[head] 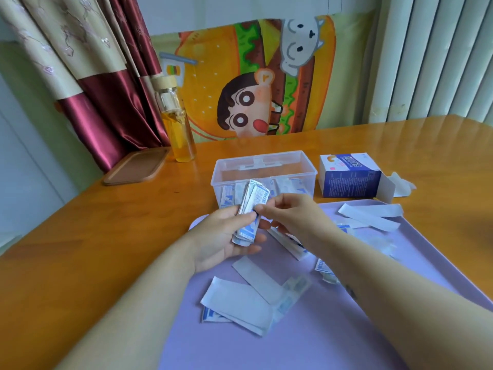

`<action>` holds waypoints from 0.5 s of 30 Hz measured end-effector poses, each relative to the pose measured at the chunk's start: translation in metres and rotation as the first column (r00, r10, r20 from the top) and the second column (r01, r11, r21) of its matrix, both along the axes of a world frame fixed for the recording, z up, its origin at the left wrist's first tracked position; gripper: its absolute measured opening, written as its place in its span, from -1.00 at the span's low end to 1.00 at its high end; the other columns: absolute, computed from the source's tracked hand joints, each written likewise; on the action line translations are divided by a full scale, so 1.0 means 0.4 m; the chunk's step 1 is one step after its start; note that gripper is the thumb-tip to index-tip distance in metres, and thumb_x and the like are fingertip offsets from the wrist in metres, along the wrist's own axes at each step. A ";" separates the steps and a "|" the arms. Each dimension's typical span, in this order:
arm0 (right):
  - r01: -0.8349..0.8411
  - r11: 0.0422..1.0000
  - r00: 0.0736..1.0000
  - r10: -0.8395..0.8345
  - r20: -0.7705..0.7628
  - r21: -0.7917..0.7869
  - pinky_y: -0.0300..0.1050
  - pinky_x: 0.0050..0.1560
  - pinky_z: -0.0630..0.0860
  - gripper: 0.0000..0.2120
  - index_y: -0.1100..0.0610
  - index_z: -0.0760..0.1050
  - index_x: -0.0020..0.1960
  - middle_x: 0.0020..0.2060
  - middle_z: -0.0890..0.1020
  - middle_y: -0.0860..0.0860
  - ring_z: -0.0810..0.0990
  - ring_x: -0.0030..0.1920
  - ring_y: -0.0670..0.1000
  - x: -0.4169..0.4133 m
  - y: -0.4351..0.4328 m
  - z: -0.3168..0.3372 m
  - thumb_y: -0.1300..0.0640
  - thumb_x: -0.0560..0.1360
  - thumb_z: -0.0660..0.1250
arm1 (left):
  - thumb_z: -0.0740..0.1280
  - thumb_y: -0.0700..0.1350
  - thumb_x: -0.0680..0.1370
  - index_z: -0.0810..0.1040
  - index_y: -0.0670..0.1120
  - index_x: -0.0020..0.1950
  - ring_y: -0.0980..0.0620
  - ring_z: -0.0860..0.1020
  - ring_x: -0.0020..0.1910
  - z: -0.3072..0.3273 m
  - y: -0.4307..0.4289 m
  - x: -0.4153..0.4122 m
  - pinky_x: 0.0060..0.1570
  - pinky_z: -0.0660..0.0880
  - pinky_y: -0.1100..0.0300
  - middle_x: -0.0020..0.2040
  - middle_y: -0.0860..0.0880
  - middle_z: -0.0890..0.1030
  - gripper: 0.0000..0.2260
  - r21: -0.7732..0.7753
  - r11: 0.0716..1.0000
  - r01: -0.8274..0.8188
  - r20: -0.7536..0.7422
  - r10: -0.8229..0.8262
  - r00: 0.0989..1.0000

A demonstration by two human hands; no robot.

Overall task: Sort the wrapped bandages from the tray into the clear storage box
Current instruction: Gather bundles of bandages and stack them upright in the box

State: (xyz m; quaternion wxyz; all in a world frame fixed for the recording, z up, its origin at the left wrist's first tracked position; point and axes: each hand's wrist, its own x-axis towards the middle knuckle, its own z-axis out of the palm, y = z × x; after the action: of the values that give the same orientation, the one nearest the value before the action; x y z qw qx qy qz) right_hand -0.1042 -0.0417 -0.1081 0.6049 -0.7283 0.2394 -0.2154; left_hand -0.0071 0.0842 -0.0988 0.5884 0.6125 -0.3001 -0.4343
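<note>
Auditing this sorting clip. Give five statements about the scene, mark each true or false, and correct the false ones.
1. The left hand holds a stack of white-and-blue wrapped bandages. True.
2. The clear plastic storage box is empty. False: some bandages already lie inside.
3. The lilac flat tray carries loose bandages. True.
4. The blue-and-white cardboard carton is sealed. False: its end flap hangs open.
5. The glass bottle of yellow liquid stands right of the box. False: it stands left.

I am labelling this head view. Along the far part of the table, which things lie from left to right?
Brown wooden board → glass bottle → clear storage box → blue carton → white paper.
</note>
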 end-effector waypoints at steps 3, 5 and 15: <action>-0.011 0.999 1.000 0.011 0.000 0.032 -0.37 -0.45 0.36 -0.81 0.13 0.53 -0.25 -0.47 0.55 -0.07 0.46 -0.47 -0.16 0.009 -0.004 -0.012 0.05 0.39 0.48 | 0.13 -0.09 0.63 0.55 -0.08 0.07 0.01 0.66 -0.27 -0.021 0.001 0.015 -0.34 0.59 0.15 -0.13 -0.07 0.70 -0.79 -0.020 1.000 -0.005 -0.123 0.003 0.992; -0.050 0.996 0.999 0.050 -0.004 0.071 -0.37 -0.43 0.38 -0.82 0.12 0.50 -0.24 -0.46 0.57 -0.08 0.52 -0.45 -0.16 0.020 0.000 -0.017 0.07 0.39 0.47 | 0.15 -0.11 0.63 0.55 -0.07 0.09 -0.01 0.67 -0.21 -0.037 0.003 0.023 -0.31 0.60 0.15 -0.10 -0.09 0.70 -0.80 -0.021 0.999 -0.035 -0.106 0.033 0.994; -0.038 0.993 0.999 0.039 -0.011 0.112 -0.30 -0.27 0.54 -0.79 0.38 0.54 -0.07 -0.24 0.61 0.16 0.55 -0.35 -0.08 0.034 0.002 -0.032 0.23 0.42 0.44 | 0.25 -0.19 0.59 0.55 -0.12 0.15 -0.09 0.65 -0.07 -0.056 0.013 0.033 -0.08 0.59 0.02 0.00 -0.16 0.68 -0.83 -0.006 0.986 -0.165 -0.045 0.164 0.985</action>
State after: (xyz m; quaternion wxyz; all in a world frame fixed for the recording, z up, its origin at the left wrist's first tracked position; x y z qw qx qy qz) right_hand -0.0905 -0.0410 -0.1209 0.6470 -0.6994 0.2410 -0.1850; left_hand 0.0063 0.0893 -0.1212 0.6316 0.6225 -0.2373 -0.3965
